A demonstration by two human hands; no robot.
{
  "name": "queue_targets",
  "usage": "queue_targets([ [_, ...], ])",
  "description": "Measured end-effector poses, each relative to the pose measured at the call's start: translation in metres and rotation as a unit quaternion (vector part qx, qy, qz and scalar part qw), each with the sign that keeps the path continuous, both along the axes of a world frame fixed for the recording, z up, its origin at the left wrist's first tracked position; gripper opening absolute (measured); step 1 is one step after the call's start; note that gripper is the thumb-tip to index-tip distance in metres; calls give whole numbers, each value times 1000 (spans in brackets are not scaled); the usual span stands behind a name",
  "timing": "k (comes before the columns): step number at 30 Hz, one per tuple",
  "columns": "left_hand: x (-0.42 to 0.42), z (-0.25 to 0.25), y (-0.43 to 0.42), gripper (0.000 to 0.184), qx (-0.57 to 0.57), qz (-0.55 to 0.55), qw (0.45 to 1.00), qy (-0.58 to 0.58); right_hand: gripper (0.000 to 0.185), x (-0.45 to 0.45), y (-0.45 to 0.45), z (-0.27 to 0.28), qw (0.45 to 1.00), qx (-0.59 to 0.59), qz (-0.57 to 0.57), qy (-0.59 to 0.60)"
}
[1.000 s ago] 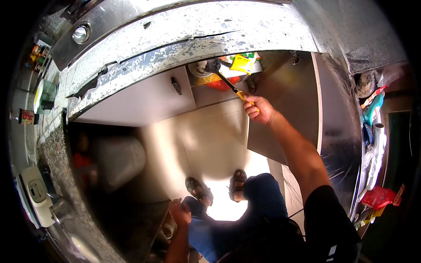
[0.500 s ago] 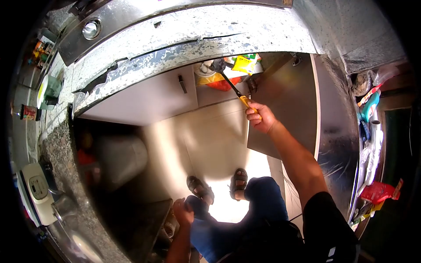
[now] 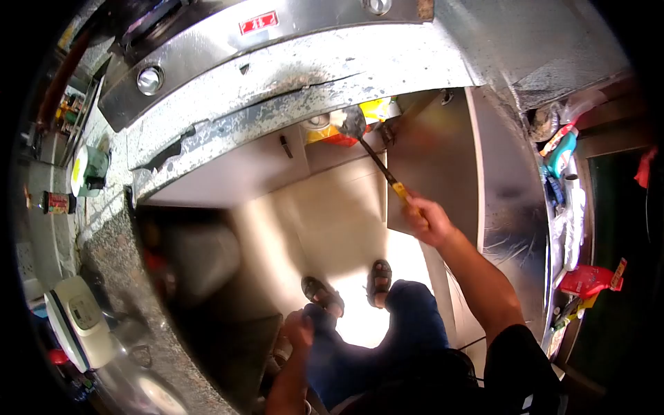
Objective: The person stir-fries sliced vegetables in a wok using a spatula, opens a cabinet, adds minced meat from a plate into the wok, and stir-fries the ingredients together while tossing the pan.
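My right hand (image 3: 427,218) is closed around the yellow handle of a long black ladle (image 3: 376,160). The ladle's dark round head (image 3: 351,122) is at the opening of the cabinet under the counter, with something white beside or on it. Behind it show a yellow packet (image 3: 375,108) and a red and orange bag (image 3: 332,135). My left hand (image 3: 298,328) hangs low by my left knee, blurred, and its fingers cannot be made out clearly.
A speckled counter edge (image 3: 277,104) runs above, with a steel stove front (image 3: 207,59). One cabinet door (image 3: 443,166) stands open at the right. A rice cooker (image 3: 81,321) sits at the left. Bags and bottles line the far right. Sandalled feet are on the floor.
My right hand has moved slightly down and right, drawing the ladle out toward me. The view has shifted, showing more of the stove.
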State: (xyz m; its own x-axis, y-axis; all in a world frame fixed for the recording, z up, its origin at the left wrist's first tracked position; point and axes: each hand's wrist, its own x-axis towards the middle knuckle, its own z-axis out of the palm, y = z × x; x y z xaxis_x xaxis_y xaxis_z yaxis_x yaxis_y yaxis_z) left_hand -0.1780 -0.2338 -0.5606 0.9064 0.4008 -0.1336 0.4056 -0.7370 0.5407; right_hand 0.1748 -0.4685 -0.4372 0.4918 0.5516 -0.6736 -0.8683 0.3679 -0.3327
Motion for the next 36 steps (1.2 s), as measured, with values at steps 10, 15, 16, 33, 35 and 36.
queue_targets([
  [10,52,156,-4,26,-257,-51,962,-73,45,-126,-46,263,994,-87,7,67],
  [15,-12,95,9,18,-129,-62,989,28,51,-141,-20,419,992,-107,-3,62],
  [16,-12,114,16,18,-148,-22,989,-2,51,-138,-7,445,993,-111,-3,46],
  [33,-55,107,48,40,-81,300,950,43,56,173,321,445,372,-474,336,-724],
  [35,-48,134,35,39,-91,343,932,77,57,186,337,432,345,-476,350,-729],
  [36,-39,147,30,37,-102,376,914,113,57,193,344,425,323,-485,360,-729],
])
